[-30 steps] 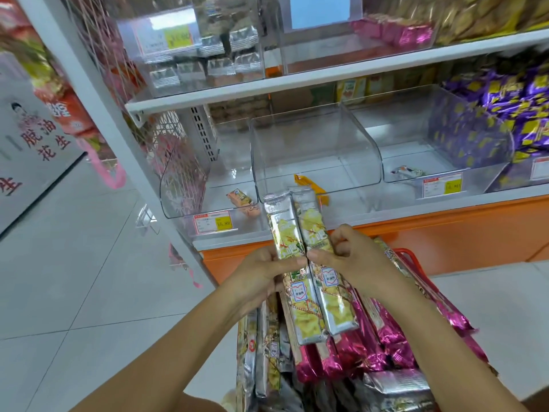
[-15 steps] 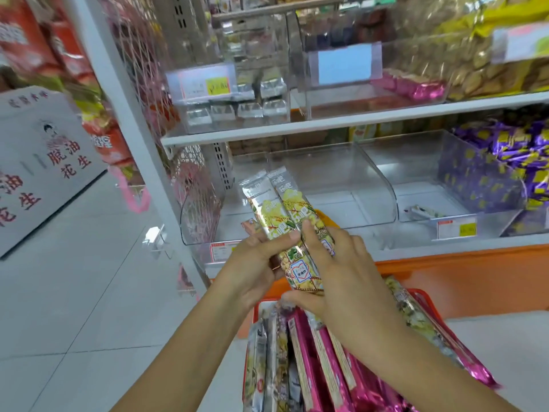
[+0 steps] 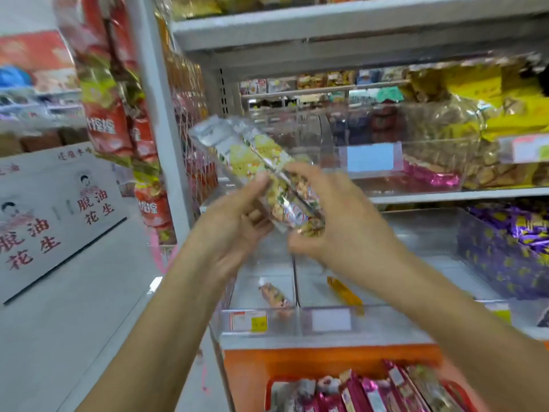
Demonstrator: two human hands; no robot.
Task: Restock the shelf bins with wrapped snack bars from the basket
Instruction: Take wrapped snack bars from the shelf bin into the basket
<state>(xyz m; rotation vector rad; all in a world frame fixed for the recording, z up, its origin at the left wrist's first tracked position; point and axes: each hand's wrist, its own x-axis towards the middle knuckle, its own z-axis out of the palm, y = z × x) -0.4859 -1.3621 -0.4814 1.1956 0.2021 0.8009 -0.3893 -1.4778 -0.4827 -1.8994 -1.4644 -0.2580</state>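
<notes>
Two snack bars [image 3: 252,156] tilted up-left, lower ends pinched by left grip [image 3: 234,224] and right grip [image 3: 341,224]

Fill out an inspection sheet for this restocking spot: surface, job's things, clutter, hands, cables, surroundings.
Surface: lower shelf carries clear bins, nearly empty.
Job's things: yellow-wrapped snack bars held up, tilted, before the shelves; red basket below holds pink-wrapped bars.
Clutter: one stray snack and one orange wrapper lie in separate bins.
Hands: left hand and right hand both grip the snack bars.
Cables: nothing seen.
Surroundings: hanging red bags, white sign, purple sweets at right; frame blurred.
</notes>
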